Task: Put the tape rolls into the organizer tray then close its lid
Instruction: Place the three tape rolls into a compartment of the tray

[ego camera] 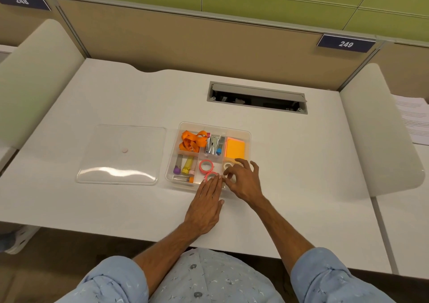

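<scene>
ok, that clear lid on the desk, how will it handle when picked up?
The clear lid looks thin, so probably light and a bit flexible. It lies flat on the desk, so getting under an edge may be awkward. Its glossy surface may be slippery.

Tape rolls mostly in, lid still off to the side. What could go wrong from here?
1. The near pink tape roll sits under the left hand fingertips close to the organizer tray front wall; if it rides up there, the lid may not seat.
2. The right hand hides its compartment, so whether a roll there lies flat is unclear.
3. The lid is clear and may be easy to misgrab.
</scene>
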`<state>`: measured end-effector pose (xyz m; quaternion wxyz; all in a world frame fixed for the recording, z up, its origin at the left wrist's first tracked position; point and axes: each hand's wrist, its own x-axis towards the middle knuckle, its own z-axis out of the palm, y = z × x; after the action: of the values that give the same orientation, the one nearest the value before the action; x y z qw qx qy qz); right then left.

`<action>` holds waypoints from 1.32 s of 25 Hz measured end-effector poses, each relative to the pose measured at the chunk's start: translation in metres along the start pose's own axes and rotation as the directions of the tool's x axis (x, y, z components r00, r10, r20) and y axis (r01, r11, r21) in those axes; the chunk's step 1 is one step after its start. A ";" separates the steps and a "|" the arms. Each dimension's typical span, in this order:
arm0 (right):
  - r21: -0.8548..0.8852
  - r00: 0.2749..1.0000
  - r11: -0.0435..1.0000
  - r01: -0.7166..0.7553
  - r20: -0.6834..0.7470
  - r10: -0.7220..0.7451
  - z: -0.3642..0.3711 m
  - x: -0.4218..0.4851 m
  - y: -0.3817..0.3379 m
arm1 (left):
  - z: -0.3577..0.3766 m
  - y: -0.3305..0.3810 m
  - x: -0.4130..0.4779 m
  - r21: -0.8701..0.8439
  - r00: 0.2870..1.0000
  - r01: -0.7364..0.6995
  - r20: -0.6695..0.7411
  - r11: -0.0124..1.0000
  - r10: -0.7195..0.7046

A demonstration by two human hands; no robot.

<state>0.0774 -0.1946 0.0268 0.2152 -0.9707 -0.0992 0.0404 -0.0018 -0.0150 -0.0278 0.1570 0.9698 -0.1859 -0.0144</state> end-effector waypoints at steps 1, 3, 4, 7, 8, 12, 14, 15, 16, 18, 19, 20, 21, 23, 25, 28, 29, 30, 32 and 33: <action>-0.012 1.000 1.000 0.007 -0.007 -0.007 -0.001 0.000 0.001 | -0.001 0.001 0.000 0.004 1.000 0.003 -0.001 1.000 -0.003; -0.031 1.000 0.999 0.009 -0.018 -0.009 -0.004 -0.001 0.004 | -0.001 0.001 0.000 0.008 1.000 0.006 0.006 1.000 -0.006; -0.039 1.000 0.999 0.002 -0.019 -0.003 -0.006 -0.002 0.005 | -0.001 0.000 0.000 0.009 1.000 0.003 0.007 1.000 -0.003; -0.097 1.000 0.995 -0.004 -0.017 0.003 -0.004 -0.007 0.014 | 0.000 -0.002 -0.001 0.019 1.000 -0.014 0.009 1.000 0.014; -0.123 1.000 0.992 0.003 -0.021 -0.006 -0.003 -0.009 0.017 | 0.000 -0.003 -0.001 0.021 1.000 -0.022 0.008 1.000 0.022; -0.202 0.997 0.977 0.064 -0.030 -0.071 0.000 -0.011 0.025 | -0.004 -0.001 0.000 0.019 0.999 -0.035 -0.008 0.999 0.035; -0.202 0.995 0.979 0.037 -0.084 -0.055 -0.006 -0.012 0.027 | -0.005 -0.001 -0.001 0.016 0.999 -0.044 -0.022 0.999 0.044; -0.204 0.994 0.979 0.017 -0.106 -0.039 -0.008 -0.012 0.029 | -0.005 -0.001 -0.001 0.017 0.999 -0.046 -0.023 0.999 0.046; -0.215 0.994 0.977 0.002 -0.110 -0.026 -0.008 -0.012 0.031 | -0.005 -0.001 -0.001 0.013 0.999 -0.043 -0.018 0.999 0.044; -0.252 0.997 0.968 -0.006 -0.079 -0.015 -0.008 -0.012 0.034 | -0.005 -0.002 -0.001 0.002 0.999 -0.039 -0.005 0.999 0.039; -0.268 0.998 0.964 -0.002 -0.058 -0.014 -0.007 -0.010 0.034 | -0.004 -0.002 -0.001 0.002 0.999 -0.039 0.000 0.999 0.039; -0.279 0.999 0.960 -0.001 -0.042 -0.011 -0.007 -0.008 0.034 | -0.005 -0.002 -0.001 0.002 0.999 -0.038 0.006 0.999 0.038; -0.286 1.000 0.958 -0.007 -0.028 -0.001 -0.006 -0.006 0.032 | -0.005 -0.002 -0.002 0.001 0.999 -0.038 0.012 0.999 0.038; -0.305 1.000 0.952 -0.020 -0.008 0.019 -0.006 -0.003 0.028 | -0.005 -0.002 -0.001 0.000 0.999 -0.032 0.021 0.999 0.032; -0.331 1.000 0.944 -0.016 0.008 0.020 -0.005 -0.001 0.026 | -0.005 -0.002 -0.001 -0.001 0.999 -0.026 0.031 1.000 0.026; -0.343 1.000 0.939 0.010 0.020 -0.004 -0.004 0.000 0.027 | -0.004 -0.003 -0.001 -0.001 0.998 -0.024 0.050 1.000 0.024; -0.342 1.000 0.939 0.021 0.015 -0.017 -0.005 -0.001 0.027 | -0.004 -0.004 -0.002 0.003 0.998 -0.025 0.055 1.000 0.024; -0.343 0.999 0.939 0.033 0.002 -0.034 -0.006 -0.003 0.027 | -0.002 -0.004 -0.002 0.005 0.998 -0.024 0.054 1.000 0.024; -0.346 0.995 0.936 0.070 -0.048 -0.092 -0.010 -0.007 0.029 | 0.000 -0.004 -0.002 0.003 0.999 -0.019 0.047 1.000 0.018; -0.345 0.989 0.934 0.091 -0.077 -0.125 -0.011 -0.010 0.029 | 0.001 -0.005 -0.002 0.002 0.999 -0.017 0.044 1.000 0.017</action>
<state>0.0745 -0.2268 0.0247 0.0505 -0.9871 -0.1471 -0.0369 -0.0024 -0.0101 -0.0302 0.1517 0.9679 -0.1975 -0.0338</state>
